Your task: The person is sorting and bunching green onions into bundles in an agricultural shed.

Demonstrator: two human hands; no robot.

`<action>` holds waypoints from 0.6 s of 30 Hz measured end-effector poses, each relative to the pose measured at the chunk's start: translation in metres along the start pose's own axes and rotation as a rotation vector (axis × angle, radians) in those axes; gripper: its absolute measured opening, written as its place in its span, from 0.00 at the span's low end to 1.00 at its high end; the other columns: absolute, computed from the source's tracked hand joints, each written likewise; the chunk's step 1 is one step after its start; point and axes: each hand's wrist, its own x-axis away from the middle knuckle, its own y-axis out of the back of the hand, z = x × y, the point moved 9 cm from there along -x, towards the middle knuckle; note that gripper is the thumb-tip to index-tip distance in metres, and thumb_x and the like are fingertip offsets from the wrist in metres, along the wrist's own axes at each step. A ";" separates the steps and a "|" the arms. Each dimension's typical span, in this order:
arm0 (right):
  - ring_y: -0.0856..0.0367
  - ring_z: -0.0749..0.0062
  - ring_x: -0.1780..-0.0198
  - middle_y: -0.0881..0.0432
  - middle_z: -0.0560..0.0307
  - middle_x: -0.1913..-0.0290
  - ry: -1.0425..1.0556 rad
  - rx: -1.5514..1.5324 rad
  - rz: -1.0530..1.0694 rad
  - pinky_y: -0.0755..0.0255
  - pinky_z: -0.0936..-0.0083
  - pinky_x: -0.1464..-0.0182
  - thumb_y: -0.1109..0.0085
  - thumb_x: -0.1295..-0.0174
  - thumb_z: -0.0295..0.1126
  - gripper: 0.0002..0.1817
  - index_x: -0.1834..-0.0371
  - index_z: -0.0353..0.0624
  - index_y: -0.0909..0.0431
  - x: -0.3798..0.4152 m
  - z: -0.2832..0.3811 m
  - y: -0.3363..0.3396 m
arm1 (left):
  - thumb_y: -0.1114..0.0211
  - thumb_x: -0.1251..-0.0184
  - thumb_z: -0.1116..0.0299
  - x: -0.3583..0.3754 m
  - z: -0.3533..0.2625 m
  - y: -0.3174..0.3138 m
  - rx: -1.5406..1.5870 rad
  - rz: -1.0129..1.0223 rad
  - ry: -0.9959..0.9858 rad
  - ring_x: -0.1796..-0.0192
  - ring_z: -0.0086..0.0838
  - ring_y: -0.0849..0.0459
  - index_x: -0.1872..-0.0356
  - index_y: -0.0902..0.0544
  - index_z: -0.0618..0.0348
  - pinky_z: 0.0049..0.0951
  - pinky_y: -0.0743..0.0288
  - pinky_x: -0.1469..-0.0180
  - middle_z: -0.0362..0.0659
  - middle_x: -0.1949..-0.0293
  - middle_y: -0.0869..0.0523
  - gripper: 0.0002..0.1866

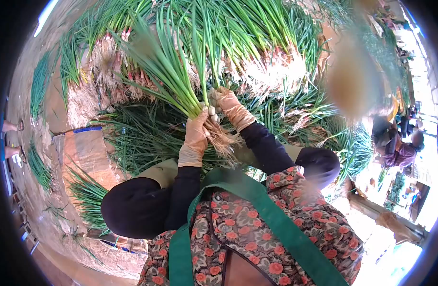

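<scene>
My left hand [196, 136], in a pale glove, is wrapped round a bunch of green onions [181, 88] just above their white bulbs. The leaves fan up and to the left, and the pale roots [220, 138] hang below toward my lap. Close beside it, my gloved right hand [230, 107] is closed at the bulb end of a green onion [215, 52] whose leaves point upward. Its fingertips are partly hidden behind the bulbs [213, 112].
Beyond my hands lies a wide heap of green onions [264, 43], roots toward me. More loose greens [142, 131] lie under my hands. An orange-brown sack [88, 157] is at the left. Another person [401, 148] is at the far right, and someone's legs [10, 143] show at the left edge.
</scene>
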 end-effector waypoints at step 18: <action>0.23 0.72 0.62 0.20 0.54 0.63 -0.182 0.828 0.365 0.28 0.74 0.59 0.45 0.37 0.38 0.20 0.48 0.34 0.27 0.047 0.037 -0.005 | 0.41 0.36 0.68 -0.012 0.021 0.047 -0.043 -0.241 0.089 0.64 0.28 0.19 0.52 0.25 0.60 0.29 0.21 0.61 0.44 0.60 0.18 0.13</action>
